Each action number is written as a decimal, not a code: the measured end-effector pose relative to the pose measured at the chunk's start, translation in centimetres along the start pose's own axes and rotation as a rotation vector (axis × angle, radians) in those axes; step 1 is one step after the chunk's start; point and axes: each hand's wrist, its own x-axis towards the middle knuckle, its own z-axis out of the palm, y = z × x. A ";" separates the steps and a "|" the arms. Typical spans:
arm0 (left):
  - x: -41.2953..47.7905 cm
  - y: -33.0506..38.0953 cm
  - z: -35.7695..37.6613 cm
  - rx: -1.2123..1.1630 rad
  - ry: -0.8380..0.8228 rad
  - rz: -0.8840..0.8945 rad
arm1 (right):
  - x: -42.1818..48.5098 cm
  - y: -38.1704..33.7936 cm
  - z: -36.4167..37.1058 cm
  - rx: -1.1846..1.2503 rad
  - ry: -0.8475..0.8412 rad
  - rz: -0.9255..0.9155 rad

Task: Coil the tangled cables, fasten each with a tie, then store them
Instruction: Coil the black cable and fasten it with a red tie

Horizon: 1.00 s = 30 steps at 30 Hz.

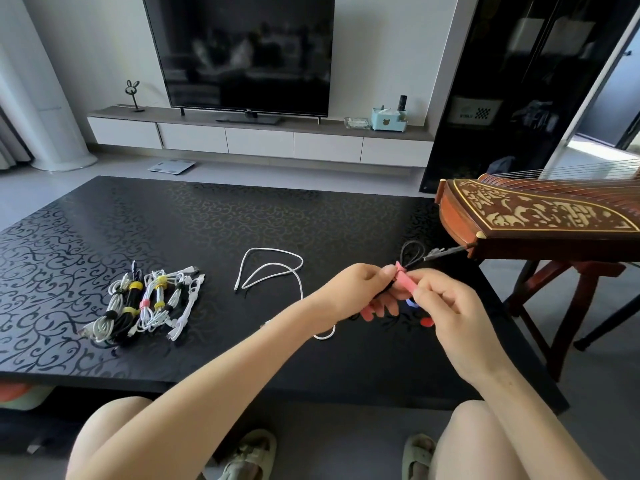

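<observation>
Left grip (360, 289) clamps a coiled black cable (414, 254); right grip (446, 306) pinches its pink fabric tie (405, 283), above the black patterned table (207, 220), right side. Tied cable bundles (145, 303) lie left; one loose white cable (273, 268) remains.

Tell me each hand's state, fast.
Left hand: grips the coiled black cable.
Right hand: pinches the pink tie.

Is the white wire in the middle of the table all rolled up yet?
No, it's loose. The white cable sprawls in wide open loops on the black table, with no tie around it.
</observation>
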 end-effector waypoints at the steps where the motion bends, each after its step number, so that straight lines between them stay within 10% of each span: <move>1: -0.2 0.2 0.0 -0.034 -0.023 0.000 | 0.1 -0.1 -0.1 0.006 0.002 -0.001; 12: -2.1 0.8 -1.2 -0.087 0.080 0.024 | -0.9 2.4 -1.0 -0.548 0.224 -0.220; 20: -4.5 2.4 -1.3 0.102 -0.189 0.114 | -0.2 3.1 -1.3 0.761 -0.166 0.494; 30: -6.1 0.7 1.4 0.625 -0.015 0.080 | 3.0 -2.8 -1.7 -0.111 -0.356 0.101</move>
